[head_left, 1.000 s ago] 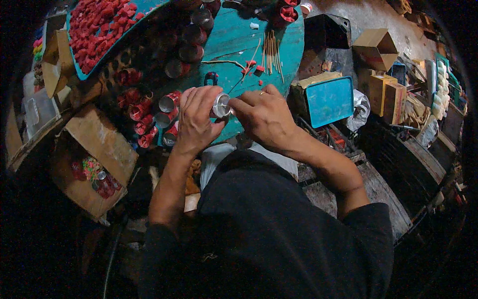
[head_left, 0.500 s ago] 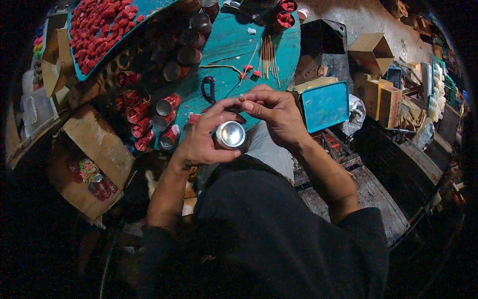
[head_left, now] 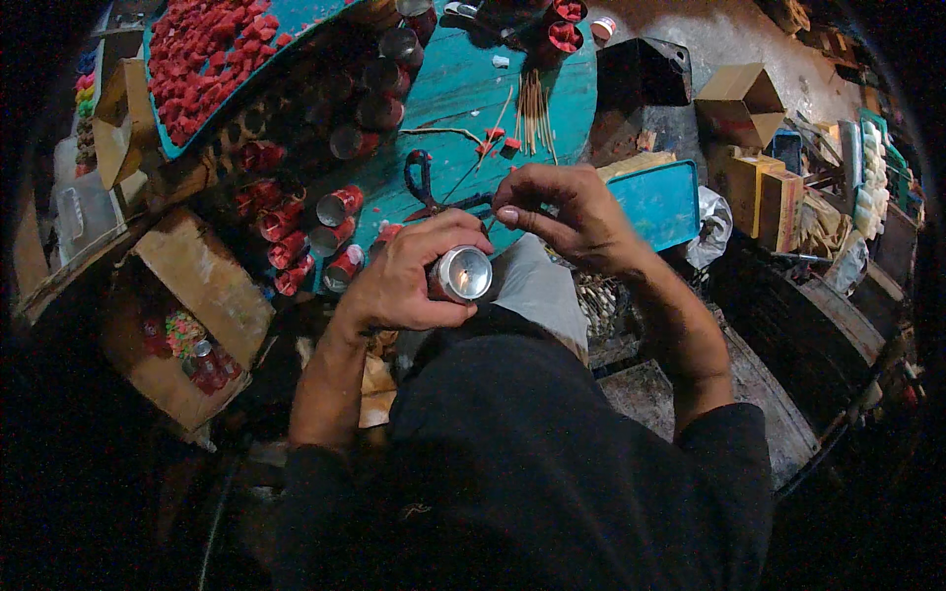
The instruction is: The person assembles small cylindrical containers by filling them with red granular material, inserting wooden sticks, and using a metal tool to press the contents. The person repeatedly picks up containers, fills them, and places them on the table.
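1 can (head_left: pixel 464 274) in left hand (head_left: pixel 406 276), red chunks (head_left: pixel 209 61) in teal tray (head_left: pixel 304 14)

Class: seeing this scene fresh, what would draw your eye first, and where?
The heap of red chunks at the upper left stands out first, bright against its blue tray. Near the centre, the left hand holds a can whose silver end catches the light. Beyond the right hand, thin sticks lie on the teal table.

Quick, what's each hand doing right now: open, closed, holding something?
Left hand: closed around a can.
Right hand: curled as if pinching; can't tell whether it holds anything.
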Available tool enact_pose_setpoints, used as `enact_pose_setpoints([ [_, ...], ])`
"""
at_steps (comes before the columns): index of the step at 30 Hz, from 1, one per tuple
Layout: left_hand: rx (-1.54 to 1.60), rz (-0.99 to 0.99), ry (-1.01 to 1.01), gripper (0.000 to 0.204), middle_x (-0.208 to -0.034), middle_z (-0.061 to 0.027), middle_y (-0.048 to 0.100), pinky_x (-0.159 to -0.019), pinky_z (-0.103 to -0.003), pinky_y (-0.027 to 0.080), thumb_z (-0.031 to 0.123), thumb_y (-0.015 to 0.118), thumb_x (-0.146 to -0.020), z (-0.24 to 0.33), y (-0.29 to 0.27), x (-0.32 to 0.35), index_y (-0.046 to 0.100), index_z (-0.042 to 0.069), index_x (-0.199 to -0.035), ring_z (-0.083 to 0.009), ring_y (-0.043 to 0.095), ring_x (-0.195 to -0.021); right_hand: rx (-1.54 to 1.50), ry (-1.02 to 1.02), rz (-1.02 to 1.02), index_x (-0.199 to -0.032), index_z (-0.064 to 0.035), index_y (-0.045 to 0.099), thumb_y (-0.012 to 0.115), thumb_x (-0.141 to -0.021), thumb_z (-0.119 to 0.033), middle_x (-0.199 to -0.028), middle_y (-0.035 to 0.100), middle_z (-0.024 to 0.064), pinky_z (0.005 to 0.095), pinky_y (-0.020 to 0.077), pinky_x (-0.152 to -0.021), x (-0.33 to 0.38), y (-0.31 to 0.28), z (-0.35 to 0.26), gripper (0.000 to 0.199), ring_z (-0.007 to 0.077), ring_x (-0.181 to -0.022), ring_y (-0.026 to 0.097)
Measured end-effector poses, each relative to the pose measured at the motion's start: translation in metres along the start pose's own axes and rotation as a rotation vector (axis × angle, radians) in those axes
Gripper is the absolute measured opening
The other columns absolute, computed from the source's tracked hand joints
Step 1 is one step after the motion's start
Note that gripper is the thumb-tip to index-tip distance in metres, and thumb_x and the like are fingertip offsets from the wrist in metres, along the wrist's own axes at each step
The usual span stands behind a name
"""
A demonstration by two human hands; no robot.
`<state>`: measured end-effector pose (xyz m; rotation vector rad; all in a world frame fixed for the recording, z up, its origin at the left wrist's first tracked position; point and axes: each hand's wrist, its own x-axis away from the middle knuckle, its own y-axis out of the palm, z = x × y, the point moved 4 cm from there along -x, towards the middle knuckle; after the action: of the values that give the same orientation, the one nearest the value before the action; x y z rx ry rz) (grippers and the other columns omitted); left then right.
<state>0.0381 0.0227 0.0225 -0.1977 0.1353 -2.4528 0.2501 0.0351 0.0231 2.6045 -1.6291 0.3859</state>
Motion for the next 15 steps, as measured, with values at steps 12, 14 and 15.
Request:
enact_pose_setpoints([
  [12, -0.149, -0.014, 0.045, 0.058, -0.119, -0.0145, 0.064, -0.094, -0.041, 0.052, 0.011, 0.084, -0.061, 0.010, -0.001, 0.001, 0.066, 0.001, -0.115, -0.0312, 0.066, -0.110, 0.161, 0.205, -0.079, -0.105, -0.0004, 0.073, 0.077, -0.095, -0.016, -0.095, 0.075, 0.0123, 0.0371, 0.0553, -0.071, 0.001, -0.017, 0.002, 0.019, 0.0175, -0.081, 0.070],
  [14, -0.112, 0.032, 0.027, 0.058, -0.120, -0.0144, 0.064, -0.094, -0.040, 0.052, 0.012, 0.084, -0.062, 0.009, 0.000, 0.000, 0.066, 0.002, -0.116, -0.0315, 0.066, -0.110, -0.462, 0.219, 0.117, -0.111, 0.0009, 0.073, 0.075, -0.097, -0.017, -0.101, 0.075, 0.0105, 0.0360, 0.0566, -0.077, 0.005, -0.014, 0.021, 0.023, 0.0150, -0.088, 0.069],
  [15, -0.094, 0.055, 0.017, 0.058, -0.121, -0.0144, 0.064, -0.094, -0.040, 0.053, 0.012, 0.085, -0.062, 0.007, 0.000, 0.000, 0.066, 0.002, -0.116, -0.0316, 0.066, -0.110, -0.776, 0.220, 0.214, -0.113, 0.0015, 0.073, 0.075, -0.097, -0.017, -0.105, 0.075, 0.0096, 0.0355, 0.0573, -0.081, 0.007, -0.011, 0.035, 0.024, 0.0137, -0.092, 0.068],
])
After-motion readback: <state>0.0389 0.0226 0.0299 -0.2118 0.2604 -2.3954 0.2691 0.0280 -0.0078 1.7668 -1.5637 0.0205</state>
